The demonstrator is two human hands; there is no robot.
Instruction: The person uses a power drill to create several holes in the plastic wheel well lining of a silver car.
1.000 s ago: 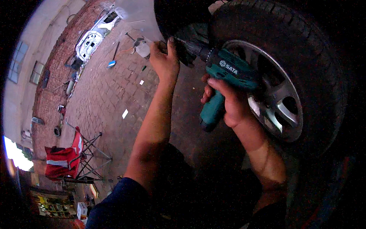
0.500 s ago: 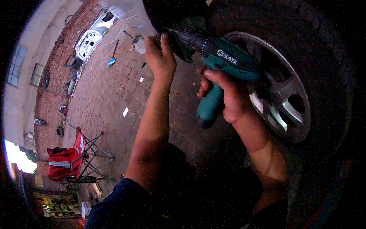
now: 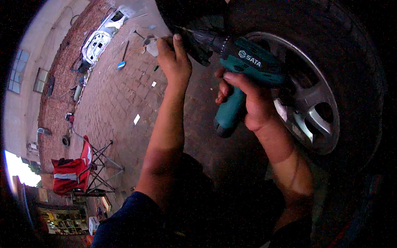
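Dim and grainy; white glare at lower left; fisheye edges curve.

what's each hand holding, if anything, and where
The right hand grips the green and black pistol-shaped drill by its handle; whether the left hand holds anything is unclear.

The head camera looks down and forward from the wearer, near above the left hand (image 3: 173, 62) at upper centre and the right hand (image 3: 250, 101) right of centre. Its wide fisheye takes in a close wheel (image 3: 310, 96) at upper right and a distant pale wall (image 3: 25, 109), curving along the left rim.
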